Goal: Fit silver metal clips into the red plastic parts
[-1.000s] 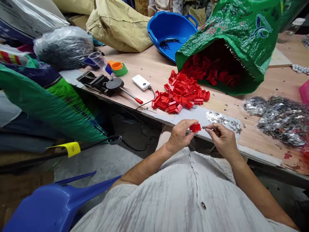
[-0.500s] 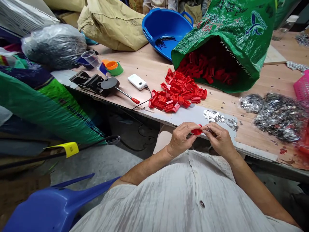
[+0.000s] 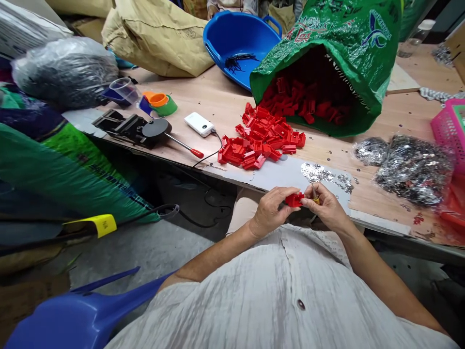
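Observation:
My left hand (image 3: 271,211) pinches a small red plastic piece (image 3: 293,199) just in front of the table's near edge. My right hand (image 3: 325,208) is closed against the piece's right side, gripping a thin tool with a yellowish handle (image 3: 314,195). Beyond the hands lies a scatter of small shiny metal parts (image 3: 319,173) on a grey sheet. A pile of the same red pieces (image 3: 263,140) spills from a green sack (image 3: 327,53) lying on its side.
A blue basin (image 3: 236,43) stands behind the pile. A white power bank (image 3: 198,124), a black hand press with a red-tipped lever (image 3: 141,130), tape rolls (image 3: 160,103) and clear bags of metal parts (image 3: 410,167) lie on the wooden table (image 3: 225,104). A blue chair (image 3: 83,315) is at my left.
Both hands have drawn together: the right hand's tool, held a little apart one second ago, now meets the red piece. The view has drifted slightly to the right.

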### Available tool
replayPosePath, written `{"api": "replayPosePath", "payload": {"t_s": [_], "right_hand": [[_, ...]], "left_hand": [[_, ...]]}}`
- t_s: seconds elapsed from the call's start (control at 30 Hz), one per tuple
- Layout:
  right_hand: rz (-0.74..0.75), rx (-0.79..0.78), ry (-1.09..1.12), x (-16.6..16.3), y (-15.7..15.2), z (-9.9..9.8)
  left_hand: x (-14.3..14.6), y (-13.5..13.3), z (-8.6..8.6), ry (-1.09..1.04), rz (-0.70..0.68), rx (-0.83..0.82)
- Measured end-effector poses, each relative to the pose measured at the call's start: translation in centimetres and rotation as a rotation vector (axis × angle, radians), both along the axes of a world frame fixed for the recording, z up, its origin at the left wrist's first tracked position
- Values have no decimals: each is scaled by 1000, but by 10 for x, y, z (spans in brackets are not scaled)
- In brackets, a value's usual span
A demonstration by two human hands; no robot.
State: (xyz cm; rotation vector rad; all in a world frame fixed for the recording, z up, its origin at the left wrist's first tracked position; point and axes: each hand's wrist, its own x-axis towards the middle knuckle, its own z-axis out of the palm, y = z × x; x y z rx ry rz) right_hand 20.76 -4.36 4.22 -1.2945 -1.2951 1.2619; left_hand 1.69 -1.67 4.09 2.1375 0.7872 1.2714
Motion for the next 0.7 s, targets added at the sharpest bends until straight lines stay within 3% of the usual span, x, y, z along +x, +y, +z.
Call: {"api": "replayPosePath", "payload": {"t_s": [0.1, 0.27, 0.37, 0.7], "right_hand": [[-10, 4, -15, -1, -2, -7], [36, -76, 41, -4, -6, -19], [47, -120, 124, -5, -7, -22], [99, -255, 256, -1, -9, -7]], "left_hand": [[2, -2, -4, -5, 14, -78], [7, -8, -8, 5, 22, -43], [8, -9, -9, -7, 23, -100], [7, -8, -13, -104, -6, -186]]}}
